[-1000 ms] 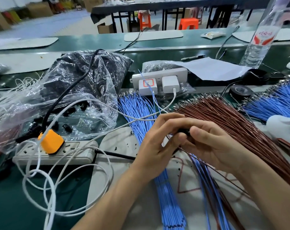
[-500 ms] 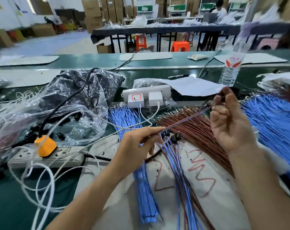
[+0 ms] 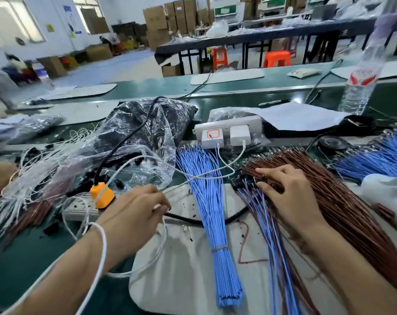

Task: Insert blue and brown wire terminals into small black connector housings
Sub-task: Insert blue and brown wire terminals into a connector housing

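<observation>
Two-handed, working at a green bench (image 3: 22, 258) in a big workshop, looking past it to long dark tables (image 3: 261, 37), orange stools (image 3: 277, 59) and stacked cardboard boxes (image 3: 156, 17). Leaning over a white mat (image 3: 188, 287) laid on the bench, with a fan of blue wires (image 3: 212, 201) lying down its middle and a wider fan of brown wires (image 3: 343, 201) on its right side. Resting the right hand (image 3: 288, 196) on the brown wires, fingers spread wide, tips pressing the strands just beside a cluster of black connector housings (image 3: 243, 181) already carrying blue and brown leads. Hovering the left hand (image 3: 134, 212) at the mat's left edge, fingers curled; no telling whether pinching anything. Trailing a white cable (image 3: 103, 251) over that wrist and across the mat. Crowding the left side with a power strip (image 3: 79, 208), an orange plug (image 3: 102, 195) and a clear bag (image 3: 136, 142) of black parts; closing the far edge with a white socket block (image 3: 227, 130), a paper sheet (image 3: 302, 117) and a water bottle (image 3: 361, 87). Showing bare mat for moving only toward the near edge, between the blue fan and the left forearm.
</observation>
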`<move>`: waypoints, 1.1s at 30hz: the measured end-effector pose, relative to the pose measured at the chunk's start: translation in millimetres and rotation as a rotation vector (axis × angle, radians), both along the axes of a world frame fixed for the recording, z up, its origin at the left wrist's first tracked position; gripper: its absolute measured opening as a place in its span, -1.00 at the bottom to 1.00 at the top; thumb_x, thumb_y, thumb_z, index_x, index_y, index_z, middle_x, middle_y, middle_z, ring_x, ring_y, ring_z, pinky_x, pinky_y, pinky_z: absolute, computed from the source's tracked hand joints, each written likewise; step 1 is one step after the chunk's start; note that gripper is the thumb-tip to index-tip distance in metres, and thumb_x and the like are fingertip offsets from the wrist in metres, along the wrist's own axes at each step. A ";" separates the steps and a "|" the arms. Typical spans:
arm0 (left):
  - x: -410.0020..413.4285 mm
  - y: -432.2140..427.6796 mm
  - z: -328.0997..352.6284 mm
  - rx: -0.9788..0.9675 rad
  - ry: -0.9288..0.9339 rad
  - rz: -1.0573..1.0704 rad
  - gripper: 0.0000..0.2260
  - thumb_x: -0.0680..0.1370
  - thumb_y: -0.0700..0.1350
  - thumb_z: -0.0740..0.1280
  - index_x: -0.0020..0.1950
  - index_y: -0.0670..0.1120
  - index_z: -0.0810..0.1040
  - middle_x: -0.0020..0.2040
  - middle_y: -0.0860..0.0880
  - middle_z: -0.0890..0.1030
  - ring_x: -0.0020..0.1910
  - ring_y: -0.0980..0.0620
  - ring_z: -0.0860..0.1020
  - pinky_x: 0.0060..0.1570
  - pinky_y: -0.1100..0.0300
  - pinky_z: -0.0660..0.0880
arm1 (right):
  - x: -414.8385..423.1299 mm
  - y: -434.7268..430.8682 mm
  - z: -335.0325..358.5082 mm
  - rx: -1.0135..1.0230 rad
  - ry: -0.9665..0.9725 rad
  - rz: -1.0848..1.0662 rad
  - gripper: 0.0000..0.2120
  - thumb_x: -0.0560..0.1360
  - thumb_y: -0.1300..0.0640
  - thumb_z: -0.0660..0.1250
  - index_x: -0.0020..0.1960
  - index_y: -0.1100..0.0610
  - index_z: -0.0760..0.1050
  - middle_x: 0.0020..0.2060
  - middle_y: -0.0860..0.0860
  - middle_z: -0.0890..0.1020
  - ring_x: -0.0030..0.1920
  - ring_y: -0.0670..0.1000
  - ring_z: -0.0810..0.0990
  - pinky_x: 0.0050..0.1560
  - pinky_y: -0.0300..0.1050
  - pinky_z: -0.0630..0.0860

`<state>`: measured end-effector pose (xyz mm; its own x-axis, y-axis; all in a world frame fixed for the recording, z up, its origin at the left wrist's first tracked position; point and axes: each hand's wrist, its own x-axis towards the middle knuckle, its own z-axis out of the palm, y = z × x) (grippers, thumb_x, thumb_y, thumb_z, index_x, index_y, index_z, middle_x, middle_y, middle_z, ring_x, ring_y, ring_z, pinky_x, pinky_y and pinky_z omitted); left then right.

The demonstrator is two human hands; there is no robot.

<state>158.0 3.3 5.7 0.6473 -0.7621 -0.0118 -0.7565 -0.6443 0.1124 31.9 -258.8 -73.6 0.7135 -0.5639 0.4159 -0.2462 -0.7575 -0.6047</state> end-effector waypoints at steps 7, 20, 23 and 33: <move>95.7 -22.4 -12.5 0.259 -0.105 0.420 -0.71 0.55 -0.27 0.17 0.24 -0.16 0.51 0.18 -0.21 0.51 0.12 -0.19 0.53 0.08 0.00 0.50 | 1.4 4.9 -2.0 -0.024 0.029 0.017 -0.72 0.50 0.13 0.40 0.20 0.10 0.59 -0.01 0.04 0.58 0.10 0.09 0.46 0.08 -0.26 0.22; 137.0 -24.1 -32.9 0.436 -0.132 0.436 -0.69 0.56 -0.27 0.20 0.31 -0.25 0.43 0.25 -0.27 0.45 0.19 -0.19 0.52 0.10 0.08 0.48 | 5.6 52.4 8.6 -0.161 0.208 0.382 -0.58 0.45 -0.21 0.34 0.23 -0.03 0.53 -0.10 -0.17 0.55 0.11 -0.04 0.41 0.20 -0.06 0.20; 138.6 -29.0 -26.4 0.409 -0.149 0.372 -0.79 0.55 -0.29 0.22 0.16 -0.26 0.51 0.01 -0.18 0.55 0.02 -0.17 0.57 -0.07 0.08 0.49 | 9.8 64.3 5.5 -0.093 0.213 0.397 -0.60 0.50 -0.14 0.33 0.30 -0.08 0.43 -0.09 -0.20 0.54 0.15 -0.07 0.41 0.26 -0.11 0.16; 27.8 -63.5 24.0 0.208 0.802 -0.029 -0.74 0.53 -0.33 0.02 -0.28 -0.10 0.35 -0.52 0.02 0.39 -0.58 0.11 0.23 -0.56 0.34 0.20 | 6.2 65.2 11.1 0.340 0.164 0.356 -0.77 0.47 0.16 0.44 0.02 -0.10 0.49 -0.27 -0.12 0.59 -0.16 -0.15 0.57 -0.09 -0.28 0.48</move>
<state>185.8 -60.2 29.6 0.3626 -0.7096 -0.6042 -0.5143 -0.6930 0.5053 38.1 -193.6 -62.4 0.9263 -0.3580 0.1175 -0.1213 -0.5787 -0.8064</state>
